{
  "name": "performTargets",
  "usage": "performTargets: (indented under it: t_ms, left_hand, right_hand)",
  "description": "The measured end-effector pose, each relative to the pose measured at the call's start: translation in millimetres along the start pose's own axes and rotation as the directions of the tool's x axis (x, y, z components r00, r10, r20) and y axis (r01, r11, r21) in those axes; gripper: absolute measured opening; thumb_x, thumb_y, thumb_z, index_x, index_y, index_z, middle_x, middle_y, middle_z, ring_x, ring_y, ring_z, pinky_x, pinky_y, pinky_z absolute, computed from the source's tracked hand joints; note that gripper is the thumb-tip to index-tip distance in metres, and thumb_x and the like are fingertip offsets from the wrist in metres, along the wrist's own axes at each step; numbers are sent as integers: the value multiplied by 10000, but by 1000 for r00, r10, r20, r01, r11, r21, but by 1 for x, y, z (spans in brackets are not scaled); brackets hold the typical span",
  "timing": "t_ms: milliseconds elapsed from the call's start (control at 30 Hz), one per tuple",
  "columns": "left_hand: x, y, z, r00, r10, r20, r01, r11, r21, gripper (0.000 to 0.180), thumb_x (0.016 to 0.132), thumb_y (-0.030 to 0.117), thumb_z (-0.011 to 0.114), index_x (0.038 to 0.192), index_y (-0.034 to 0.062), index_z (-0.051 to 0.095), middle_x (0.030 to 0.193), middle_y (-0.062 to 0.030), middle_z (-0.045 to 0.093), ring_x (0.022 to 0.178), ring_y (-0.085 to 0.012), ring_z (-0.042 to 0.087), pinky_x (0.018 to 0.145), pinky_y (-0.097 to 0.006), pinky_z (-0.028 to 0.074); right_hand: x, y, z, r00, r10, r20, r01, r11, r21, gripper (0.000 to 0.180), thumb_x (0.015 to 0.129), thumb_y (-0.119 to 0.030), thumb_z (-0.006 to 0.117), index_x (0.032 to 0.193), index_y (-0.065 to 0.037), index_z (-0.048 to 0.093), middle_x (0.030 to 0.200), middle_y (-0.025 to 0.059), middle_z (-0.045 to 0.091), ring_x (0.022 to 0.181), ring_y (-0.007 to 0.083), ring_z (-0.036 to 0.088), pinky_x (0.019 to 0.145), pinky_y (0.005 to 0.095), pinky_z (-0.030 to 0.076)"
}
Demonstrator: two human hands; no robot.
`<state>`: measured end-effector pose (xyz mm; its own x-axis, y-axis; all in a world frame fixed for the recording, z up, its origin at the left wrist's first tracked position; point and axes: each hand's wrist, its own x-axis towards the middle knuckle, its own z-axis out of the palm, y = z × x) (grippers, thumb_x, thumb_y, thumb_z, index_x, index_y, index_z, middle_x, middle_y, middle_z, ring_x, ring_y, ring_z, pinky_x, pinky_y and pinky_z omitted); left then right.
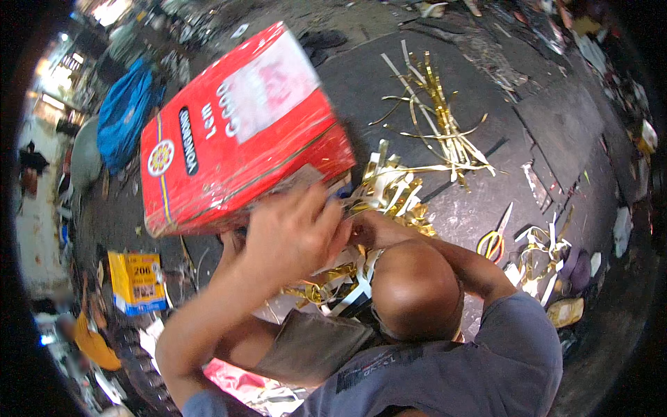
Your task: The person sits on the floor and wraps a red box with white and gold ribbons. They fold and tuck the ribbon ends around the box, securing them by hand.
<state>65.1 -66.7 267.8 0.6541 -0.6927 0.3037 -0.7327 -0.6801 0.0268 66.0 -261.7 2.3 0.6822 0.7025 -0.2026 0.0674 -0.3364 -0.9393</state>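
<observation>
My left hand (295,226) is raised in front of the lower edge of a big red carton (208,153), its bent fingers smeared by motion. Whether it touches the carton or pinches anything cannot be made out. Close beside it, partly hidden behind the left hand and my raised knee, my right hand (368,228) is closed around a bundle of shiny gold and white strips (399,194). The strips fan out above that hand, and more of them hang below it near my shin. The carton stands tilted, with a pale label patch on its upper face.
Another pile of gold and white strips (445,125) lies on the dark floor ahead. Yellow-handled scissors (493,243) rest to the right beside scattered scraps (538,254). At left are a yellow and blue box (137,281) and a blue plastic sheet or bag (125,118).
</observation>
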Motion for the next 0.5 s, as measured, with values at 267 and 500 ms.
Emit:
performTargets:
  t_ms: [267,500]
  left_hand:
    - [-62,13,50,752,-458,474,644,358,-677,241,915,171,725,1033,-38,748,852,-162,766,768,-166,719,727,-327,561]
    - [-40,16,23,684,-701,201,525,282,-803,72,976,39,639,955,-19,677,787,-7,668,735,-66,571,685,-244,478]
  right_hand:
    - [3,-150,-68,965,-261,-28,259,931,258,349,914,-370,775,1057,-53,745,888,51,717,883,94,628,786,316,502]
    - [0,-125,-60,964,-254,-74,264,932,248,356,849,-294,841,1018,-4,720,935,46,734,777,108,682,698,307,550]
